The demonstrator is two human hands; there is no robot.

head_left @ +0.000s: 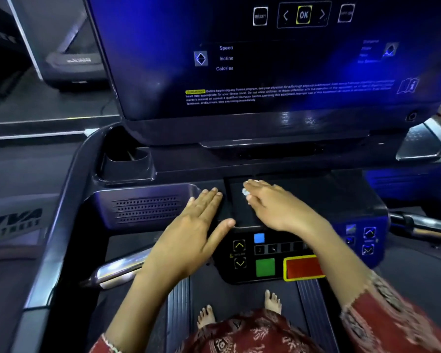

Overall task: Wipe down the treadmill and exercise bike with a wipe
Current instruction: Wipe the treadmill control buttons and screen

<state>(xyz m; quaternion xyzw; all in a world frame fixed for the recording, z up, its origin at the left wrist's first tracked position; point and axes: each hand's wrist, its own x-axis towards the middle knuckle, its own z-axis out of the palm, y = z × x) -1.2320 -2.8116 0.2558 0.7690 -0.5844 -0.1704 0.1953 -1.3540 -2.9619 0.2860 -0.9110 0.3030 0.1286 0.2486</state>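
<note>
I stand on a treadmill facing its dark console (148, 207). My left hand (196, 225) lies flat with straight fingers on the console shelf, left of a black recessed tray (303, 192). My right hand (273, 205) is over that tray, its fingers and thumb pinching a small crumpled white wipe (245, 192), which shows only as a bit of white under the fingers. Below both hands sits the button panel (265, 267) with a green and a red button. No exercise bike is visible.
The large display screen (239, 59) rises right behind the tray. A cup holder (125, 161) sits at the left, chrome handlebars (117, 271) stick out on both sides, and the belt (239, 296) with my bare feet lies below. Another machine stands at the far left.
</note>
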